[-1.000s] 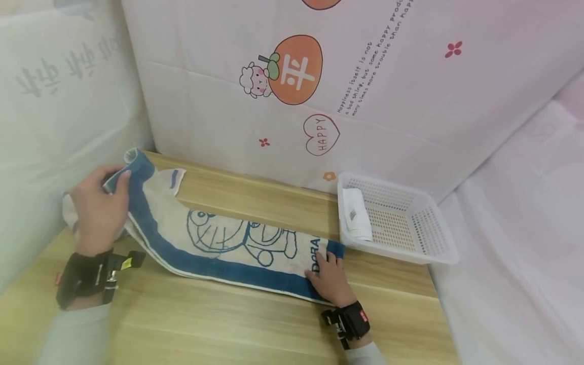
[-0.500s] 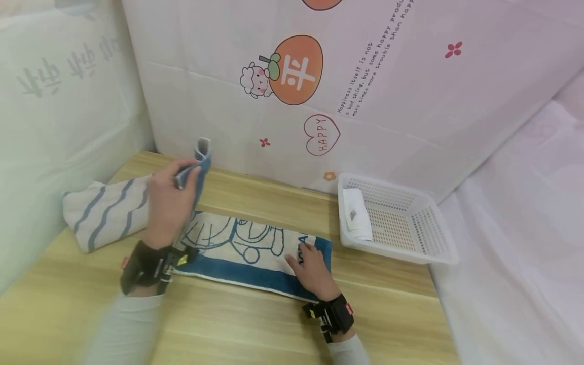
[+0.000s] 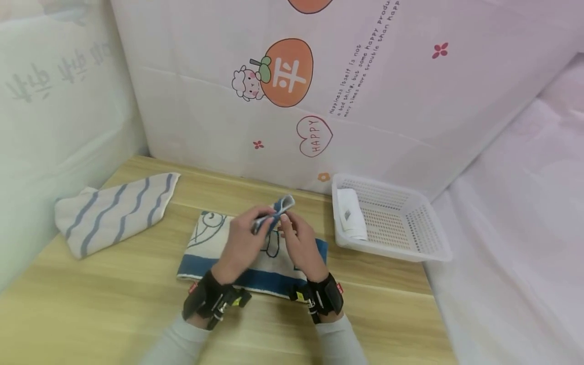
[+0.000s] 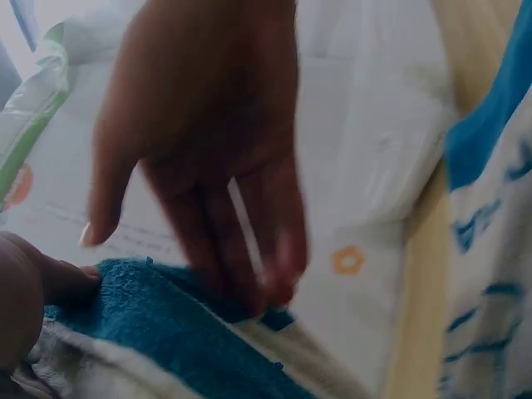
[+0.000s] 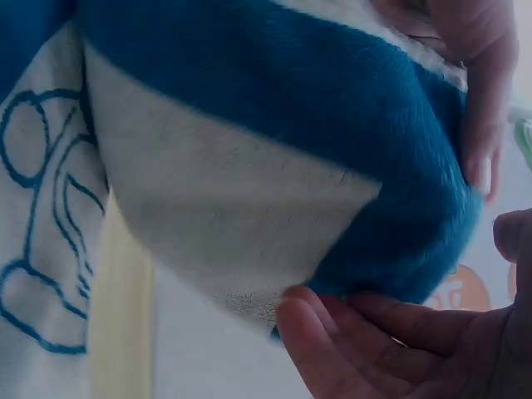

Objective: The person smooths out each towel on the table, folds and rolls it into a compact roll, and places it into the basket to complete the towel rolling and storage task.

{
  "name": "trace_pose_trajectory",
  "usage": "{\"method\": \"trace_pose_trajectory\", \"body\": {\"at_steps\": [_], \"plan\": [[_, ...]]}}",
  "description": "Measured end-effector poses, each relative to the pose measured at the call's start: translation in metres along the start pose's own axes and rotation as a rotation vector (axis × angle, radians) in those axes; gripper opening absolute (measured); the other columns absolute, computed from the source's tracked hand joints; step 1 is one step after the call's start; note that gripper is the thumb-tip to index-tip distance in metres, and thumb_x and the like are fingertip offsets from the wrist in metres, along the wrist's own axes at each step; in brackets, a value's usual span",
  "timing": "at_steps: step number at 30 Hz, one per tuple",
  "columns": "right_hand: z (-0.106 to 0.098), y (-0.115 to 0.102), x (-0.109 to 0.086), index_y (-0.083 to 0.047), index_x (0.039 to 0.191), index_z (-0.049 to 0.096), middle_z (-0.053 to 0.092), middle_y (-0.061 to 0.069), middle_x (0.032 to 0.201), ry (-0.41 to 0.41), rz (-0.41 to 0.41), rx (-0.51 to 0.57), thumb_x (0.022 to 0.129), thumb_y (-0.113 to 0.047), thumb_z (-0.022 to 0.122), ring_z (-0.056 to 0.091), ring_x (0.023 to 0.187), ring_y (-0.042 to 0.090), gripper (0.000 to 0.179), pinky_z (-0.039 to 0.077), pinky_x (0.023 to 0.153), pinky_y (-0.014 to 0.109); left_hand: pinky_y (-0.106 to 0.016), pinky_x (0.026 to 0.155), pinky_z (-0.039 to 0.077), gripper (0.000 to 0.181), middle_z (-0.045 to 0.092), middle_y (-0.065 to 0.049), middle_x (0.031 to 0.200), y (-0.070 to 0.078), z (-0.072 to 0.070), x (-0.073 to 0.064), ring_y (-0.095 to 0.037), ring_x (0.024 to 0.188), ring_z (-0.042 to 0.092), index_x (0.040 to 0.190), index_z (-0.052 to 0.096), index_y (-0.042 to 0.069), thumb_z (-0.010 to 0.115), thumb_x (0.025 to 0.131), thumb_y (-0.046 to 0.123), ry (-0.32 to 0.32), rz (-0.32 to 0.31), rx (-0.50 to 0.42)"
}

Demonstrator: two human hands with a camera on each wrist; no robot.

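Observation:
A white towel (image 3: pixel 203 264) with a blue border and a blue line-drawn cartoon figure lies folded across the middle of the table. My left hand (image 3: pixel 239 246) pinches one blue end of it, lifted over the rest, with its thumb (image 4: pixel 66 283) on the border in the left wrist view. My right hand (image 3: pixel 304 248) is right beside that raised end. In the right wrist view its fingers (image 5: pixel 366 345) reach along the towel's lower blue edge and touch it, the thumb standing apart. The hands hide the middle of the lying part.
On the left lies a white cloth (image 3: pixel 118 213) with wavy blue-grey stripes. A white perforated basket (image 3: pixel 417 248) stands at the back right, a rolled white cloth (image 3: pixel 352 214) inside it. White printed sheeting (image 3: pixel 205 116) rises behind the wooden table (image 3: pixel 388 309).
My left hand has carried the towel's left end rightward over the rest, uncovering the striped cloth. My right hand has left the towel's right end and come up to the raised edge.

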State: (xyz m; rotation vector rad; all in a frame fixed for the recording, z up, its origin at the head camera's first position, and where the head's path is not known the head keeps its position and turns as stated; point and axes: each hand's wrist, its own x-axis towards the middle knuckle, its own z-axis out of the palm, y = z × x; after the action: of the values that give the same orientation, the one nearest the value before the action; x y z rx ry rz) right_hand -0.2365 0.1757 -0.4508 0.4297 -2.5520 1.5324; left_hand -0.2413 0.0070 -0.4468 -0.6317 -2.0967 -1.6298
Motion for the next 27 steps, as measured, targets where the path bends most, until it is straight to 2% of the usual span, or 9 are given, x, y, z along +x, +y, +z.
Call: {"method": "trace_pose_trajectory", "body": {"at_steps": [4, 8, 10, 12, 14, 17, 19, 22, 27], "plan": [[0.003, 0.009, -0.001, -0.008, 0.114, 0.064, 0.066, 0.009, 0.105, 0.000, 0.026, 0.016, 0.110, -0.042, 0.037, 0.068, 0.089, 0.018, 0.043, 0.059, 0.078, 0.033, -0.038, 0.087, 0.060, 0.019, 0.072, -0.009, 0.115, -0.009, 0.015, -0.022, -0.023, 0.108, 0.070, 0.118, 0.067, 0.006, 0.062, 0.100, 0.005, -0.115, -0.078, -0.040], [0.005, 0.020, -0.004, -0.007, 0.088, 0.061, 0.049, 0.005, 0.072, 0.006, 0.038, -0.014, 0.111, -0.030, 0.042, 0.048, 0.061, 0.012, 0.037, 0.043, 0.061, 0.025, -0.040, 0.087, 0.060, 0.023, 0.071, -0.011, 0.112, -0.020, 0.021, -0.036, -0.023, 0.104, 0.070, 0.125, 0.062, 0.005, 0.048, 0.107, 0.006, -0.251, -0.137, -0.111], [0.005, 0.025, -0.005, -0.007, 0.083, 0.057, 0.041, 0.004, 0.067, -0.008, 0.035, -0.014, 0.110, -0.024, 0.043, 0.039, 0.057, 0.013, 0.035, 0.035, 0.059, 0.026, -0.042, 0.087, 0.059, 0.027, 0.070, -0.015, 0.113, -0.026, 0.023, -0.040, -0.026, 0.103, 0.070, 0.127, 0.059, 0.003, 0.040, 0.109, 0.007, -0.309, -0.131, -0.139], [0.003, 0.024, -0.007, -0.005, 0.085, 0.058, 0.045, 0.007, 0.069, -0.033, 0.058, -0.007, 0.110, -0.020, 0.043, 0.039, 0.059, 0.012, 0.033, 0.035, 0.060, 0.026, -0.043, 0.086, 0.059, 0.029, 0.070, -0.018, 0.112, -0.029, 0.023, -0.041, -0.029, 0.102, 0.070, 0.126, 0.059, 0.000, 0.036, 0.110, 0.005, -0.344, -0.121, -0.148], [0.003, 0.026, -0.010, -0.005, 0.094, 0.064, 0.056, 0.010, 0.078, -0.044, 0.083, -0.002, 0.110, -0.021, 0.043, 0.045, 0.065, 0.013, 0.031, 0.037, 0.064, 0.026, -0.041, 0.086, 0.059, 0.028, 0.069, -0.017, 0.111, -0.031, 0.023, -0.041, -0.029, 0.102, 0.070, 0.125, 0.060, 0.000, 0.037, 0.109, 0.004, -0.347, -0.145, -0.146], [0.003, 0.029, -0.015, -0.005, 0.115, 0.069, 0.067, 0.013, 0.100, -0.063, 0.123, 0.002, 0.109, -0.025, 0.048, 0.056, 0.079, 0.016, 0.029, 0.042, 0.072, 0.027, -0.038, 0.086, 0.060, 0.027, 0.069, -0.012, 0.108, -0.031, 0.021, -0.037, -0.024, 0.101, 0.070, 0.122, 0.063, 0.002, 0.041, 0.107, 0.002, -0.303, -0.201, -0.125], [0.006, 0.036, -0.017, -0.009, 0.124, 0.068, 0.070, 0.009, 0.112, -0.070, 0.119, -0.009, 0.106, -0.026, 0.056, 0.061, 0.090, 0.018, 0.028, 0.047, 0.077, 0.029, -0.037, 0.086, 0.060, 0.026, 0.068, -0.009, 0.106, -0.032, 0.019, -0.035, -0.021, 0.101, 0.069, 0.121, 0.065, 0.004, 0.043, 0.106, 0.002, -0.268, -0.227, -0.105], [0.010, 0.042, -0.017, -0.010, 0.130, 0.066, 0.070, 0.008, 0.118, -0.103, 0.098, -0.049, 0.098, -0.020, 0.068, 0.065, 0.099, 0.021, 0.033, 0.053, 0.083, 0.033, -0.041, 0.087, 0.060, 0.024, 0.068, -0.007, 0.106, -0.033, 0.014, -0.031, -0.021, 0.103, 0.067, 0.120, 0.065, 0.005, 0.046, 0.106, 0.004, -0.233, -0.221, -0.063], [0.008, 0.041, -0.014, -0.008, 0.124, 0.067, 0.070, 0.006, 0.107, -0.097, 0.070, -0.132, 0.091, -0.011, 0.074, 0.064, 0.091, 0.017, 0.033, 0.053, 0.077, 0.029, -0.044, 0.089, 0.059, 0.022, 0.069, -0.012, 0.110, -0.035, 0.003, -0.024, -0.024, 0.106, 0.067, 0.119, 0.066, 0.003, 0.050, 0.104, 0.005, -0.208, -0.197, -0.020]]}}
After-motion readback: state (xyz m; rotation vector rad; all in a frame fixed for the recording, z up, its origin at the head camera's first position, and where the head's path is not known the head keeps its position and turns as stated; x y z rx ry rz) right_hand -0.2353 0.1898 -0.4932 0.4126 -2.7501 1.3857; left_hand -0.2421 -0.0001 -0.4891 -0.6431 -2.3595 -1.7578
